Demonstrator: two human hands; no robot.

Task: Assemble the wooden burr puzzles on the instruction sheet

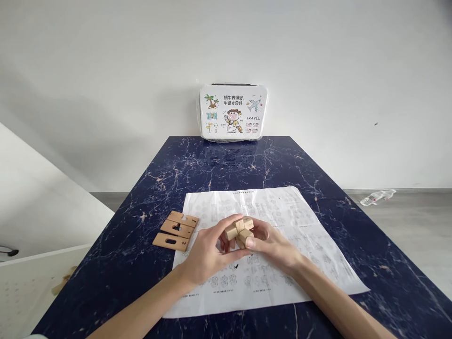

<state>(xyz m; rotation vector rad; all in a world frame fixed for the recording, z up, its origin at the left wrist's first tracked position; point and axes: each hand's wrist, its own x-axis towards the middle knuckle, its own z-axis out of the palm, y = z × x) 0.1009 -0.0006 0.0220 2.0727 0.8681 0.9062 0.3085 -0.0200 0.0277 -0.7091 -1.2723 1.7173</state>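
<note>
A wooden burr puzzle of interlocked light-coloured blocks is held up between both my hands, above a printed sheet. My left hand grips it from the left, thumb below and fingers curled behind. From the right, my right hand pinches it, its thumb on the lower right block. Some of the puzzle is hidden by my fingers. Under my hands lies the white instruction sheet with rows of small drawings. To the left, several flat wooden pieces with slots and the numbers 3, 1 and 2 lie side by side.
At the table's far edge a white cartoon-printed case stands against the wall. The table is dark blue with a marbled pattern. A clear plastic bottle lies on the floor at right. At lower left, wooden pieces lie in a white container.
</note>
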